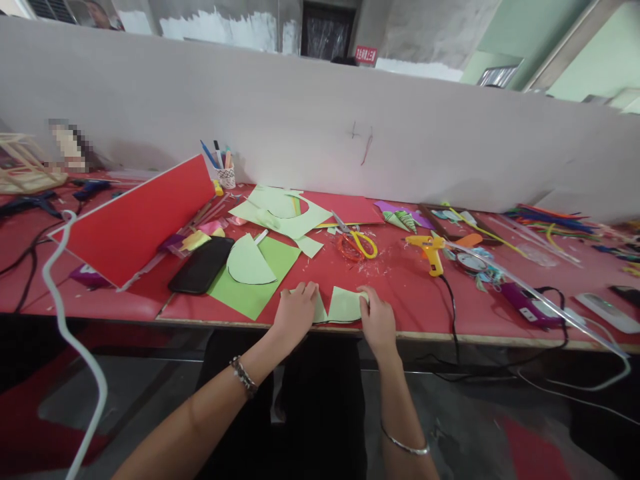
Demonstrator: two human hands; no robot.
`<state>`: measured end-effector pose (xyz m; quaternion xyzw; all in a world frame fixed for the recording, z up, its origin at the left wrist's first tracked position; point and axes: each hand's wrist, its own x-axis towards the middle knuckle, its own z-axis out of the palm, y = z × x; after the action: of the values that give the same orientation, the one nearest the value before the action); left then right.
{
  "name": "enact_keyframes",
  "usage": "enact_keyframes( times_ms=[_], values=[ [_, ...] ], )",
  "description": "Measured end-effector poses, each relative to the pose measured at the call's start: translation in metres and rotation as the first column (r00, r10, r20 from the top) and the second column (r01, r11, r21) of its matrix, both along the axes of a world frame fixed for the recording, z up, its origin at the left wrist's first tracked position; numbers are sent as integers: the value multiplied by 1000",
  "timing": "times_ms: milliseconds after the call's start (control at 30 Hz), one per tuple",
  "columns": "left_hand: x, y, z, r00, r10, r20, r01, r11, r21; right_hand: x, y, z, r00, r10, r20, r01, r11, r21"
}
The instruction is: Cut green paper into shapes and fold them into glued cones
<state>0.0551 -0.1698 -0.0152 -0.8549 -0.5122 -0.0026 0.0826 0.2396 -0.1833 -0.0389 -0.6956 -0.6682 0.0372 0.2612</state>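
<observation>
At the front edge of the table I hold a pale green paper piece (344, 304) with a dark outline along its lower edge and a V-shaped gap near its middle. My left hand (299, 308) is closed over its left part and hides it. The fingers of my right hand (377, 319) pinch its right edge. Left of my hands, a pale green half-round cutout (250, 261) lies on a brighter green sheet (280, 261). Beyond them rest yellow-handled scissors (364, 241), partly open, among paper scraps.
A yellow glue gun (431, 253) with a black cord lies to the right, near a purple box (531, 305). On the left are a black phone (201, 265) and a tilted red board (145, 220). A pen cup (226, 176) stands by the white partition (280, 127).
</observation>
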Motion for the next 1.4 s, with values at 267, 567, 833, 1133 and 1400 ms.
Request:
enact_keyframes(
  times_ms=[267, 567, 833, 1133, 1400],
  values=[
    [-2, -7, 1, 998, -16, 60, 17, 1000, -17, 23, -2, -2, 991, -46, -124, 47, 999, 8],
    [-38, -21, -3, 813, -63, 579, 173, 975, -136, 4, 5, 11, 677, 94, -730, -90, 995, 45],
    [-59, -12, -3, 771, 32, 636, 84, 985, -151, -52, 15, 10, 733, 203, -650, -144, 979, 143],
    [-57, -3, -17, 874, 18, 486, 21, 997, -74, -54, -8, 14, 947, 170, -274, -166, 985, 37],
    [-50, 9, -11, 872, -43, 487, 85, 994, -66, -63, -15, 18, 979, 196, -49, -197, 980, -9]
  ],
)
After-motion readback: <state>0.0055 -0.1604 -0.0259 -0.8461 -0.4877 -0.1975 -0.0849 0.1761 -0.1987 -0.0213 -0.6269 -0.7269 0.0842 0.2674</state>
